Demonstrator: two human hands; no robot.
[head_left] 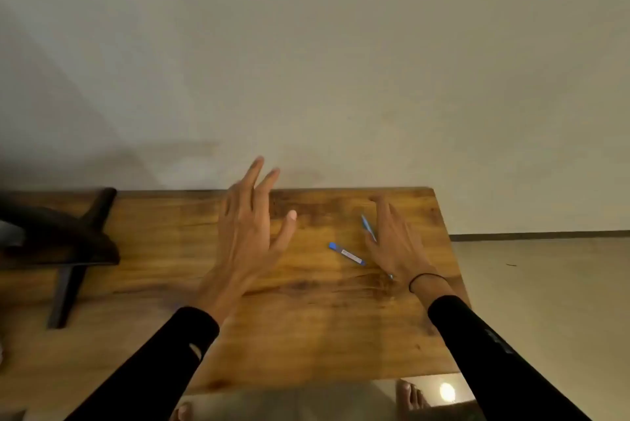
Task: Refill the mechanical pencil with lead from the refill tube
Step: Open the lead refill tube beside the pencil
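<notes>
A small blue refill tube (pixel 346 254) with a white label lies flat on the wooden table (pixel 306 318), between my hands. The blue mechanical pencil (pixel 368 228) lies partly under my right hand (pixel 395 243), its upper end sticking out past the thumb side and its tip showing near the wrist. My right hand's fingers are stretched out flat over the pencil. My left hand (pixel 249 229) hovers over the table left of the tube, fingers spread and straight, holding nothing.
A dark stand with legs (pixel 68 243) sits at the table's left. A plain wall runs directly behind the table. The table's right edge (pixel 450 250) drops to a pale floor, and bare feet (pixel 410 396) show below its near edge.
</notes>
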